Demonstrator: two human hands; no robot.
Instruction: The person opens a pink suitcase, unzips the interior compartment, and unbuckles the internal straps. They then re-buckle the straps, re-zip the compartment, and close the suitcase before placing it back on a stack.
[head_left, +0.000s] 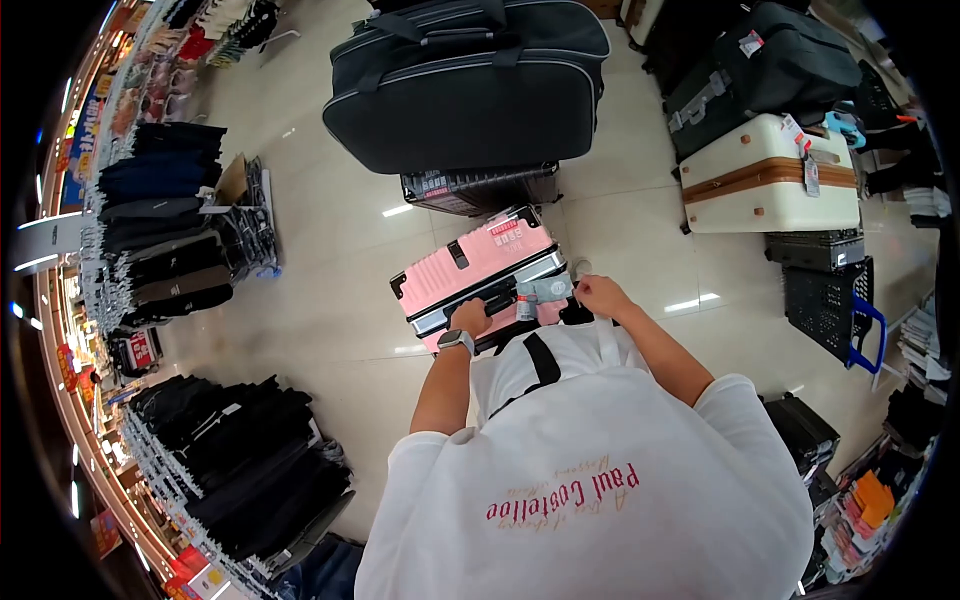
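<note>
A pink hard-shell suitcase [480,262] with black corner guards stands tilted in the view, right in front of my body. My left hand [471,317], with a watch on the wrist, is closed around the black carry handle on its near side. A small tag [525,306] hangs beside that handle. Grey fabric [545,290] with a round pale logo lies over the suitcase's near right edge. My right hand [602,296] is at the right end of this fabric, fingers pinched together; what they hold, if anything, is too small to make out.
Beyond the suitcase, a large black travel bag [465,110] sits on a dark ribbed suitcase [480,188]. A cream suitcase [740,185] and a black basket [825,300] with a blue handle are at right. Racks of dark clothes [165,210] line the left.
</note>
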